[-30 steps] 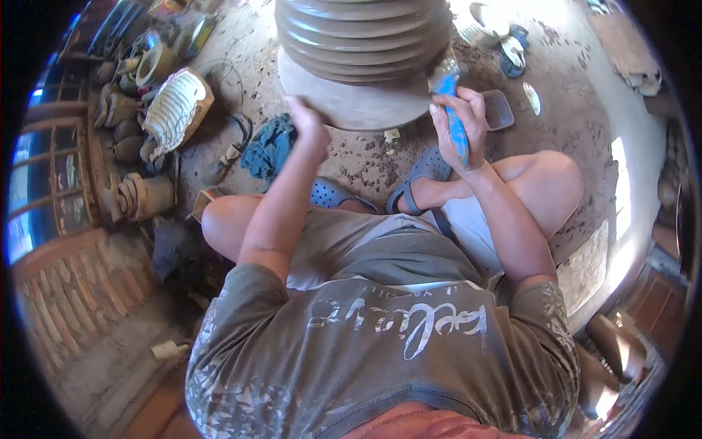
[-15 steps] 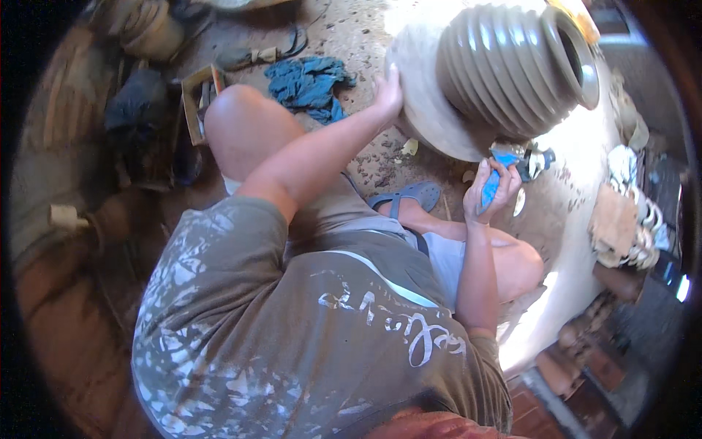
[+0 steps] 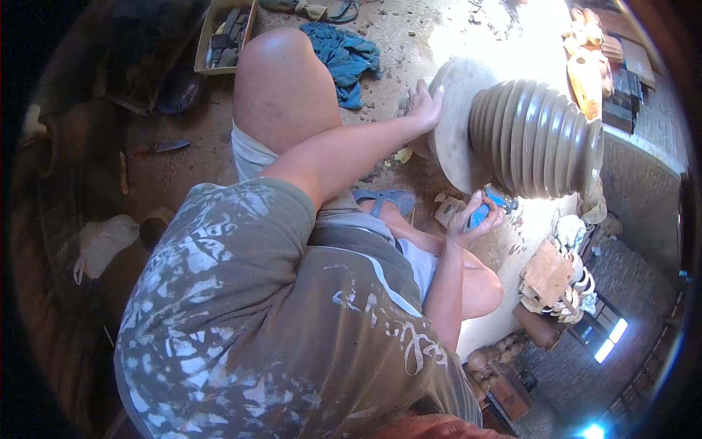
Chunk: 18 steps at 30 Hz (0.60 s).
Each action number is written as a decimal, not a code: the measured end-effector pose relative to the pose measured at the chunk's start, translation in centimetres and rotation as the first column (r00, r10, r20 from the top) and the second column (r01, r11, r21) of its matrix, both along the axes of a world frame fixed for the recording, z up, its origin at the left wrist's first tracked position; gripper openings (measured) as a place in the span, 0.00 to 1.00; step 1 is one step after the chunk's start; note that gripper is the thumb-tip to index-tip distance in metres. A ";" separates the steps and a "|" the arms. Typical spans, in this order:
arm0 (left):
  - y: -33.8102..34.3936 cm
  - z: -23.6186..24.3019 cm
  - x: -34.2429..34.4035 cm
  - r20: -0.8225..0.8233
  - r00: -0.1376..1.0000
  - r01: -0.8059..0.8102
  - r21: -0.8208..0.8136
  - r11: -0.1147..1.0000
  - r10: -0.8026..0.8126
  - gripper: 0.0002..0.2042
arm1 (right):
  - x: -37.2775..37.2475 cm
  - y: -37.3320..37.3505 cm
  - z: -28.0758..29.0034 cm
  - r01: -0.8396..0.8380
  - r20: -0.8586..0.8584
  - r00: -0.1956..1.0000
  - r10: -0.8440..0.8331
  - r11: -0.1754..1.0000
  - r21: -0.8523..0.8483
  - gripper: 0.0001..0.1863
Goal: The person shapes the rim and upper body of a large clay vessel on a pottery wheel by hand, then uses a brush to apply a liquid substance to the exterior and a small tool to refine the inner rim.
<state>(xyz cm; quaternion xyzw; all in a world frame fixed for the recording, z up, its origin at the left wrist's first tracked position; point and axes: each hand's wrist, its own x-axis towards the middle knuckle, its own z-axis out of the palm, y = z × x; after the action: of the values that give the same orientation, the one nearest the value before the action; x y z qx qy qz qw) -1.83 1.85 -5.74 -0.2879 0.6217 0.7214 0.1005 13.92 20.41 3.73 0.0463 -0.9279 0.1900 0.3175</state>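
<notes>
A ribbed, wet grey clay pot (image 3: 537, 139) with its mouth to the right stands on a round potter's wheel (image 3: 455, 121). My left hand (image 3: 426, 107) grips the wheel's rim on its near left side, fingers partly hidden at the edge. My right hand (image 3: 474, 219) is closed round a blue hand tool (image 3: 479, 216). Its far end reaches the lower side of the pot near the wheel; whether it touches the clay, I cannot tell.
A blue cloth (image 3: 340, 58) and a box of small tools (image 3: 245, 36) lie beyond my left knee. A knife (image 3: 162, 148) rests on the floor at left. Clay scraps surround the wheel. A flat brown board (image 3: 547, 273) and white rings are stacked at right.
The whole view has swung, so the pot sits lower and shows more from its side. My left hand stays at the wheel's rim. My right hand still holds the blue tool beside the pot.
</notes>
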 end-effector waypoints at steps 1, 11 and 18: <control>-0.1 0.1 0.0 -0.002 1.000 0.010 0.001 1.000 -0.010 0.39 | 0.0 -0.1 0.0 0.014 0.008 1.000 -0.014 1.000 -0.010 0.11; 0.5 -1.1 -0.1 -0.013 0.998 0.066 -0.024 0.998 -0.066 0.39 | -0.1 -2.7 1.2 0.030 0.024 0.999 -0.028 0.996 -0.089 0.09; 0.7 -1.1 0.1 -0.014 0.993 0.116 -0.009 0.993 -0.116 0.40 | -0.1 -3.8 1.9 0.105 0.048 0.994 -0.101 0.991 -0.084 0.12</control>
<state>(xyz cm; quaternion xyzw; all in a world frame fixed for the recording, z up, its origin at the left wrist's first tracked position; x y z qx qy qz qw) -1.76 2.55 -6.82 -0.2466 0.6412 0.7137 0.1366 13.79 16.63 5.60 -0.0196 -0.9267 0.2141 0.3081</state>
